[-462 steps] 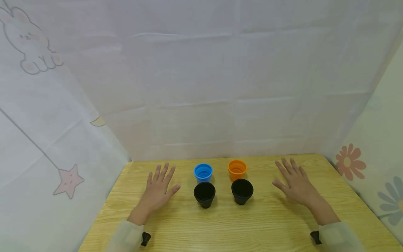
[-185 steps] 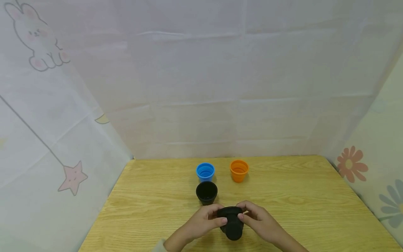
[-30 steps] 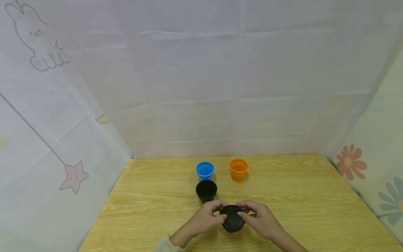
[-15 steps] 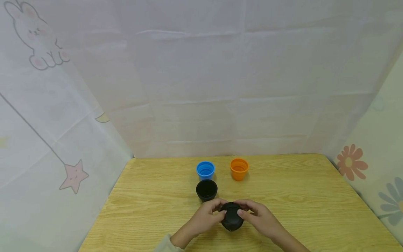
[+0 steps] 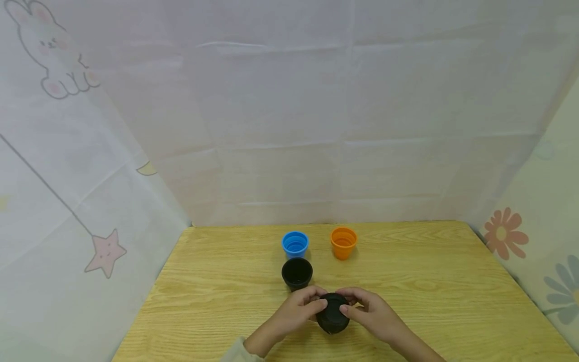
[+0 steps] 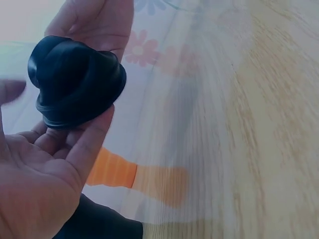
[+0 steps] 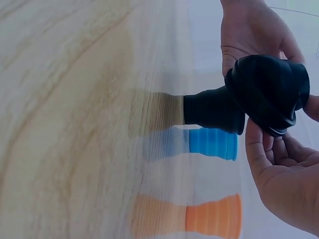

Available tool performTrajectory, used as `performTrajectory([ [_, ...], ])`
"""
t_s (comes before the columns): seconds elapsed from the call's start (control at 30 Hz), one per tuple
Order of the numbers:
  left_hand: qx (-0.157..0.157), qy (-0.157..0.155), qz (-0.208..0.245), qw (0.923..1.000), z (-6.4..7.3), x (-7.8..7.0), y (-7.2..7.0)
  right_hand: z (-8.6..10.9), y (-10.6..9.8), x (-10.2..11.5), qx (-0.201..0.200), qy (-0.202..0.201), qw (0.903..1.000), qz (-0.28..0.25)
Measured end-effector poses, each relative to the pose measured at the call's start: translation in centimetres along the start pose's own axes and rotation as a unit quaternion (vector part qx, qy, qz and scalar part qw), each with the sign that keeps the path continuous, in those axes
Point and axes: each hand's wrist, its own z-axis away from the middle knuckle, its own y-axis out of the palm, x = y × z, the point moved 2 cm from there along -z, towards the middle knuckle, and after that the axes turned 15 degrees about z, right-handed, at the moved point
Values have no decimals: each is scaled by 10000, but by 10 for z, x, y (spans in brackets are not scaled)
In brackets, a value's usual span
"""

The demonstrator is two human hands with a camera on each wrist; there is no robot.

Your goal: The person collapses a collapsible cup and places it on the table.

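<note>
Both hands hold one soft black cup point(image 5: 332, 314) above the near middle of the table. My left hand point(image 5: 296, 309) grips its left side and my right hand point(image 5: 375, 314) its right side, thumbs on the near face and fingers behind. The wrist views show the cup point(image 6: 75, 82) tilted and squashed out of shape, its wall folded near the thick rim. A second black cup point(image 5: 296, 274) stands upright just beyond my left hand. Behind it are a blue ribbed cup point(image 5: 295, 245) and, to the right, an orange ribbed cup point(image 5: 343, 243), both upright.
The wooden table point(image 5: 434, 271) reaches back to a pale cloth wall point(image 5: 280, 125). Printed cloth also hangs along both sides. In the right wrist view the standing black cup point(image 7: 212, 107) lies close behind the held one.
At first both hands were spread apart and the black cup stood at front right. Both hands then took it up, and it has become more squashed. Over the last second it has turned slightly.
</note>
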Motion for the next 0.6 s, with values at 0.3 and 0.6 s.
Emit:
performTrajectory([
  [0.3,322,-42,77,9994,0,0,0,-1,2,1,49,162,9998,-122],
  [0.6,160,-75,104,9998,-2,0,0,-2,2,2,22,174,9998,-21],
])
